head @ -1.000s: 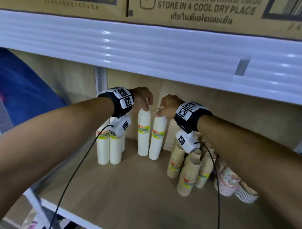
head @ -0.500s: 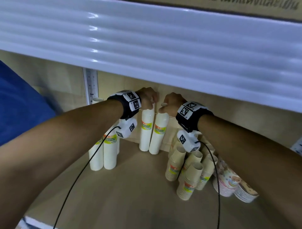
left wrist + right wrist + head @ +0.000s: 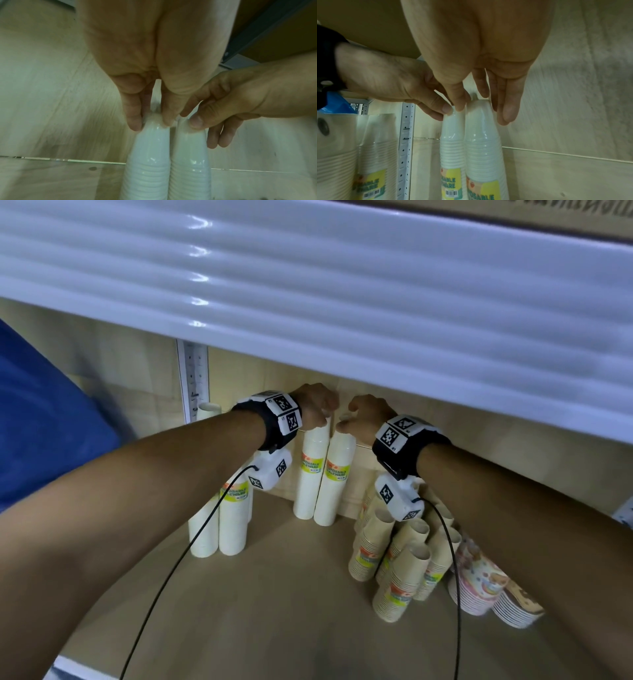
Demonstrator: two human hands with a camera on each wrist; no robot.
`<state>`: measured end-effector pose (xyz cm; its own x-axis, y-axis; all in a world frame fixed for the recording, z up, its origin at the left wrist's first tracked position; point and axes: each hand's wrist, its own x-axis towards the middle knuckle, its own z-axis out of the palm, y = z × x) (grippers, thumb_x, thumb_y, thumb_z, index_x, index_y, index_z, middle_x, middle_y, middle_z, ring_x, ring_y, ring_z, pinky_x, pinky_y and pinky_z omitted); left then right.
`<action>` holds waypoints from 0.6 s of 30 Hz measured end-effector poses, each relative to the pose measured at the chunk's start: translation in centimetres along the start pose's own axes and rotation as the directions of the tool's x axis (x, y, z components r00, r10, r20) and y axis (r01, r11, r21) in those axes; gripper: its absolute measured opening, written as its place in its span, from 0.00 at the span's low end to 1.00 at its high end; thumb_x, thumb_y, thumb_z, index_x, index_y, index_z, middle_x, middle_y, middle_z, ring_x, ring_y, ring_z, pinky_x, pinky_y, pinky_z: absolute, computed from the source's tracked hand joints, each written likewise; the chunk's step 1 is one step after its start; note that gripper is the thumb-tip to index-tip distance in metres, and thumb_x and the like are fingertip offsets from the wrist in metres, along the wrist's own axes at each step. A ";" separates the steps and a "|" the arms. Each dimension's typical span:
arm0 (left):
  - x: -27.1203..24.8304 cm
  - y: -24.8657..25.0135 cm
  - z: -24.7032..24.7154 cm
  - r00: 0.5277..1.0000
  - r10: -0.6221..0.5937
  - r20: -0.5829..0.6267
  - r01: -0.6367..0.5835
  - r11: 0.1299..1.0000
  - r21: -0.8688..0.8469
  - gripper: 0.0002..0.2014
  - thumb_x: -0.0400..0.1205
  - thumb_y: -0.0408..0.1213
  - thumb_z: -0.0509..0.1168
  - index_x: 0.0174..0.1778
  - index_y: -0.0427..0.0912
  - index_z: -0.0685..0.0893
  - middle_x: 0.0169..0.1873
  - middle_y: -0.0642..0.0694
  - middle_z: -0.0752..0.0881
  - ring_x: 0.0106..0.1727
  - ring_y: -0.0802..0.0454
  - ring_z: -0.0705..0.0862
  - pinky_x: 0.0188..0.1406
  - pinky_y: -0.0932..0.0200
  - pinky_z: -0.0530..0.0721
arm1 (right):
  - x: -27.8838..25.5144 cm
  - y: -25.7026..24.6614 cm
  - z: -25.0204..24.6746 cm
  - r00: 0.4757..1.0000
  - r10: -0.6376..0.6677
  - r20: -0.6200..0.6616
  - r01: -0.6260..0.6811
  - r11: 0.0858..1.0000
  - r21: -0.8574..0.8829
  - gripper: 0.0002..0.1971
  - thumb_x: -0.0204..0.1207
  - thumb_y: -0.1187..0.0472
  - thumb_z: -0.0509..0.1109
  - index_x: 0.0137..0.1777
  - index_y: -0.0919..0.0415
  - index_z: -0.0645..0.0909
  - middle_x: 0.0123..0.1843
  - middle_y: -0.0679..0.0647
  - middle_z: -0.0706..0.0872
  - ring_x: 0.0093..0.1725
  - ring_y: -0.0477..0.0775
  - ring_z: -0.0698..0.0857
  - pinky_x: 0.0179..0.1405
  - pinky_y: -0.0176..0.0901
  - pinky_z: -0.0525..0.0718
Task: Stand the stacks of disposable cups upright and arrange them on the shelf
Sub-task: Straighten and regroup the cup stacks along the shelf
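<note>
glossy white plastic cup stacks [image 3: 323, 474], matt wood-grain shelf [image 3: 274, 611]

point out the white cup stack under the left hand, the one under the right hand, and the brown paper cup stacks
left white cup stack [image 3: 310, 474], head view, on its label.
right white cup stack [image 3: 337, 474], head view, on its label.
brown paper cup stacks [image 3: 399, 587], head view, side of the front stack.

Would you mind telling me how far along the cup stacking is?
Done: two white stacks stand upright at the left. In hand: the left hand and right hand each hold the top of an upright white stack by the back wall. Left: the tan stacks lean in a cluster.
</note>
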<state>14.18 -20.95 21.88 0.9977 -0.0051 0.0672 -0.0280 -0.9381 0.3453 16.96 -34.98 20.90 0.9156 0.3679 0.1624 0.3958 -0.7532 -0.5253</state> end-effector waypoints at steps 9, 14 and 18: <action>-1.8 -0.8 -2.7 0.988 0.019 -0.155 -0.010 0.998 0.060 0.21 0.87 0.35 0.60 0.77 0.37 0.72 0.78 0.38 0.70 0.78 0.42 0.68 0.69 0.60 0.63 | -0.6 -2.7 -1.1 0.998 -0.044 -0.035 0.038 0.985 -0.166 0.21 0.86 0.59 0.60 0.77 0.66 0.70 0.78 0.62 0.72 0.77 0.59 0.70 0.66 0.39 0.65; -2.5 -3.7 -4.7 0.991 -0.013 -0.130 0.029 0.992 0.123 0.17 0.84 0.40 0.65 0.70 0.49 0.78 0.73 0.47 0.74 0.72 0.45 0.74 0.67 0.54 0.72 | -1.1 -5.5 0.2 0.996 -0.084 0.009 0.084 0.970 -0.230 0.18 0.83 0.54 0.63 0.68 0.63 0.77 0.67 0.60 0.81 0.62 0.60 0.82 0.50 0.41 0.78; -4.2 -6.6 -6.4 0.986 -0.079 -0.146 0.096 0.989 0.108 0.14 0.82 0.41 0.68 0.64 0.51 0.82 0.58 0.50 0.78 0.61 0.48 0.80 0.56 0.58 0.75 | -1.6 -7.9 1.7 0.984 -0.177 -0.012 0.168 0.951 -0.261 0.20 0.78 0.54 0.68 0.67 0.62 0.79 0.67 0.59 0.82 0.65 0.60 0.82 0.57 0.44 0.80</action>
<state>9.74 -12.48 25.28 0.9772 0.1198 0.1752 0.0742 -0.9663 0.2466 12.21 -28.67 23.39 0.8317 0.4890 0.2631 0.5487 -0.7963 -0.2545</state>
